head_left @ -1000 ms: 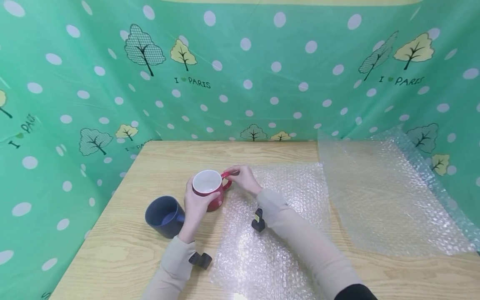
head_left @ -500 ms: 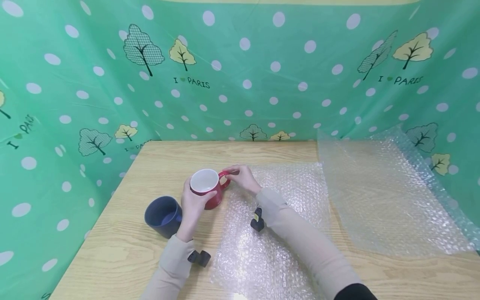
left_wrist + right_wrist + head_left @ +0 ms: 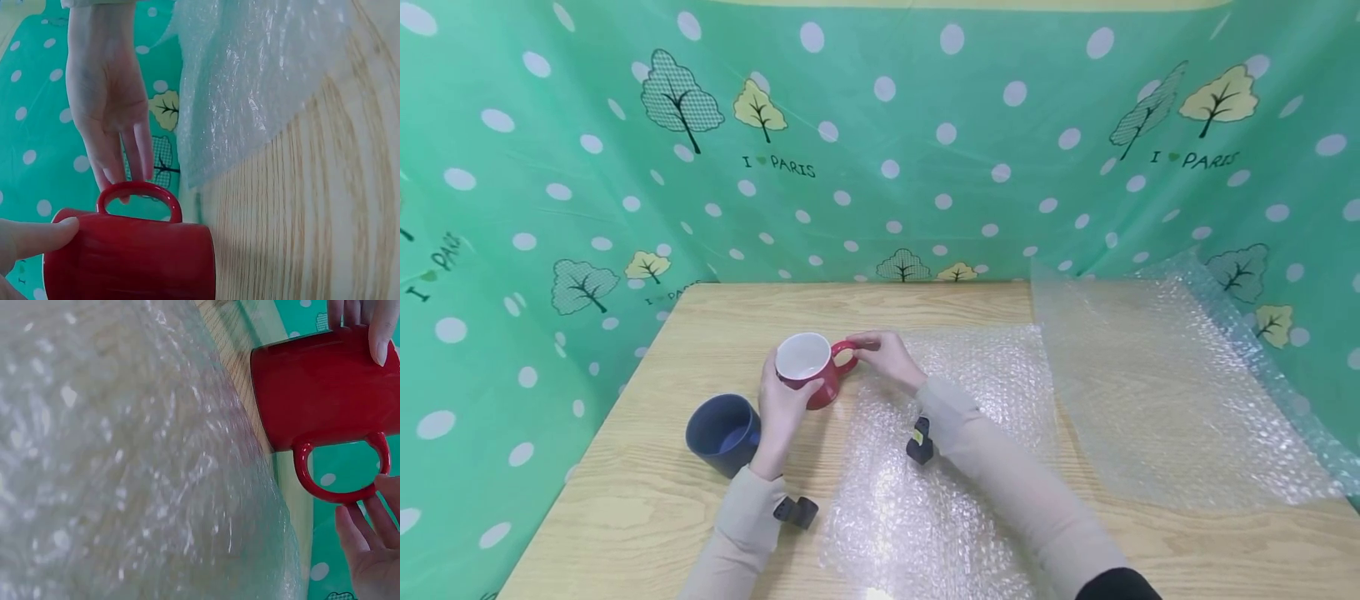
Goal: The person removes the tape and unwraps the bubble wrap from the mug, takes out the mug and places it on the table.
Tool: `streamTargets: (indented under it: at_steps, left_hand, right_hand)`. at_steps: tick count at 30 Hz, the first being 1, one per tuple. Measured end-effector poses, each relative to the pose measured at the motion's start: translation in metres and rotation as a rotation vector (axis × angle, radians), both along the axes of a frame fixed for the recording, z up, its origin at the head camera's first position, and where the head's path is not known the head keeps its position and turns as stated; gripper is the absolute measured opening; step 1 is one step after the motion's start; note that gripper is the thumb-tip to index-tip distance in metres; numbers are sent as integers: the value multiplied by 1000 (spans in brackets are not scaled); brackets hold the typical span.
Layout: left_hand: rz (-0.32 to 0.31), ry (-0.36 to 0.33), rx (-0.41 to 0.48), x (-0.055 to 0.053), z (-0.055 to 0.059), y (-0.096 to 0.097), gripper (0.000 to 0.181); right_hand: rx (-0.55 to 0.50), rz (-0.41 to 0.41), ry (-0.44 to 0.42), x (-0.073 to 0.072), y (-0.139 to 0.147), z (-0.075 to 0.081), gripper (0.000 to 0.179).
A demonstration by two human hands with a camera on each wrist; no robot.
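Note:
A red mug with a white inside stands at the middle of the wooden table. My left hand grips its body near the rim, with the thumb on the near side, as the left wrist view also shows. At the mug's right, my right hand pinches the red handle between thumb and fingertips. Close by on the left is a dark blue mug, its handle partly behind my left wrist. A sheet of bubble wrap lies flat under my right forearm, its left edge beside the red mug.
Another bubble wrap sheet spreads over the table's right side, its far edge rising against the green dotted curtain. That curtain closes off the back and left of the wooden table. Small black devices sit on both wrists.
The red mug has shifted slightly left and away, with my left hand on it. More of its handle opening shows now. My right hand stays at the handle; the blue mug stands as before.

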State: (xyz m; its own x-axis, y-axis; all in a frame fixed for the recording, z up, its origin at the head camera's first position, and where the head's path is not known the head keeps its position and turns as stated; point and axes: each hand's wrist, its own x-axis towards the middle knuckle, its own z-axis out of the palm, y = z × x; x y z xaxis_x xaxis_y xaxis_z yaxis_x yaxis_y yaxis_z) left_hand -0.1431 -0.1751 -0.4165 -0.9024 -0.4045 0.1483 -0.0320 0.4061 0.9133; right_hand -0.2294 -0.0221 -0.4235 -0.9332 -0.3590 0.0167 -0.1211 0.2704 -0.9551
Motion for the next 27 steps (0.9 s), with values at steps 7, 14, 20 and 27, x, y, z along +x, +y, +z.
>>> streamTargets:
  at_steps: [7, 14, 20, 27]
  left_hand:
    - [-2, 24, -25, 1, 3, 2, 81]
    - [6, 113, -112, 6, 14, 11, 75]
    - [-33, 236, -199, 8, 25, 24, 65]
    - [-162, 213, -261, 6, 31, 36, 61]
  right_hand:
    - [56, 51, 4, 10, 13, 16, 30]
    - [100, 59, 34, 10, 26, 13, 28]
    - [176, 84, 77, 14, 44, 21, 27]
    - [260, 101, 129, 19, 70, 31, 28]
